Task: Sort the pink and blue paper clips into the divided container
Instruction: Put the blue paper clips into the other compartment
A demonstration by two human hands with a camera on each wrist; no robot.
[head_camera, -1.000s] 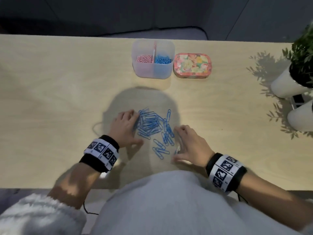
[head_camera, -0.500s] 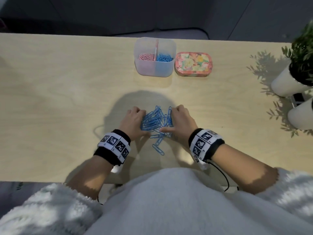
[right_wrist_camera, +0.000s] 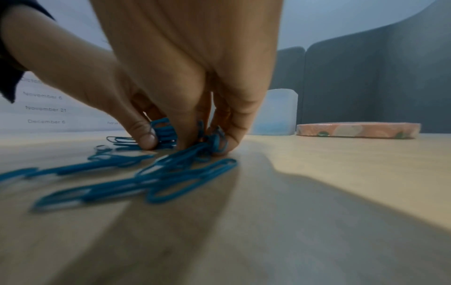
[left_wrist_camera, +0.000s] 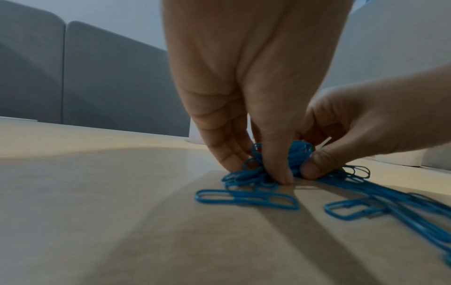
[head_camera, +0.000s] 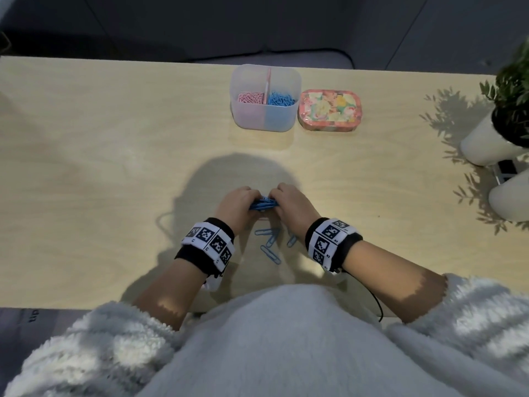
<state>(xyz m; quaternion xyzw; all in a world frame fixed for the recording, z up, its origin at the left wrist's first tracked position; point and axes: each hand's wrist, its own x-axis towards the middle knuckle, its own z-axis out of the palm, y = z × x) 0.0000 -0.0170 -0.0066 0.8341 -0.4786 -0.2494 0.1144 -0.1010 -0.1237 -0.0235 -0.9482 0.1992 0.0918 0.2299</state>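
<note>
A bunch of blue paper clips (head_camera: 263,206) is squeezed between my two hands on the wooden table. My left hand (head_camera: 239,204) grips the bunch (left_wrist_camera: 258,173) from the left with curled fingers. From the right my right hand (head_camera: 287,203) pinches the same bunch (right_wrist_camera: 202,142). Several loose blue clips (head_camera: 270,245) lie on the table just behind the hands, nearer my body. The clear divided container (head_camera: 266,118) stands at the far middle, with pink clips (head_camera: 251,98) in its left half and blue clips (head_camera: 282,98) in its right half.
A flowered tin (head_camera: 329,110) sits right of the container. Two white plant pots (head_camera: 483,144) stand at the table's right edge. The table's near edge lies close to my body.
Both hands have swept inward and pushed the spread blue clips into a tight bunch between them. A few clips stayed behind on the table.
</note>
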